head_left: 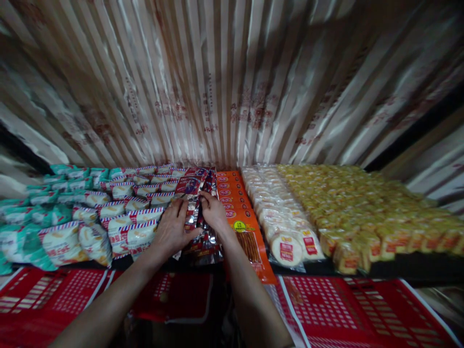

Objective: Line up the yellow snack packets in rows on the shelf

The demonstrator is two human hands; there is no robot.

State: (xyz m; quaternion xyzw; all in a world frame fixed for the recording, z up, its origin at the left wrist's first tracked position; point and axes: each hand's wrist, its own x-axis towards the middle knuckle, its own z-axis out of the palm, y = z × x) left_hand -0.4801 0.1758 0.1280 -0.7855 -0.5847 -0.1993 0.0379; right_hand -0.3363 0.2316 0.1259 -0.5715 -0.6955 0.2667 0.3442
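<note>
Dark red, shiny foil packets [189,184] lie in an overlapping row on the black shelf. On the left side of this row rests my left hand [174,228], its fingers laid over the packets and its thumb stretched out to the right. My right hand [214,211] is at the row's right side, with bent fingers closed on the edge of a foil packet; its fingertips are partly hidden. Orange packets of brown sticks [248,246] lie just right of that hand, partly under the forearm. White packets with red-and-blue striped edges [136,232] stand close to my left hand.
Teal packets [21,229] fill the far left. Round white crackers in clear wrap [286,249] and many yellow wrapped snacks [362,217] line the right. Red plastic baskets [326,302] sit below the shelf's front edge. A pleated, printed curtain [217,87] hangs behind.
</note>
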